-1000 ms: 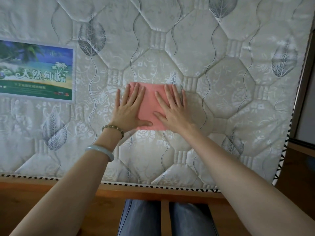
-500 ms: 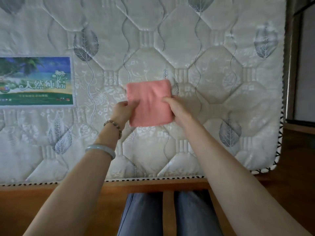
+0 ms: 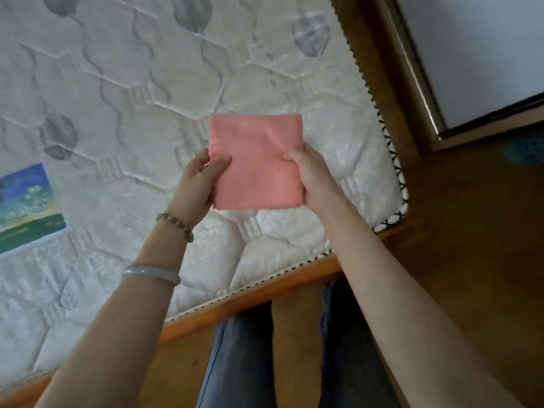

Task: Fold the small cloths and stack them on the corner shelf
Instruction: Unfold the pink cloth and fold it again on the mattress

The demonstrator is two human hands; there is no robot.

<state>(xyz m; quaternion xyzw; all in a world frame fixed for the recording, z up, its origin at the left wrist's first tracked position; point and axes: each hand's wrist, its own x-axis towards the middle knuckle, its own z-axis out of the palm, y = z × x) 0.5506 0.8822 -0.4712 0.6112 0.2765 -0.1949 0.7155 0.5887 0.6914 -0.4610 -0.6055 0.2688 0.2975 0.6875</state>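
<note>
A folded pink cloth (image 3: 256,160), roughly square, is held flat in the air above the quilted white mattress (image 3: 141,83). My left hand (image 3: 197,184) grips its left edge with the thumb on top. My right hand (image 3: 312,175) pinches its right edge the same way. The fingers under the cloth are hidden. The corner shelf is not in view.
The mattress has a colourful label (image 3: 26,207) at the left and a black-and-white piped edge (image 3: 391,160). A wooden bed frame (image 3: 265,293) runs along its near side. Brown wooden floor (image 3: 477,231) lies to the right, with a white panel (image 3: 477,54) beyond. My legs in jeans (image 3: 235,363) are below.
Both hands went from pressing the cloth flat on the mattress to gripping its sides and lifting it. The view has swung right and tilted, showing the mattress corner and floor.
</note>
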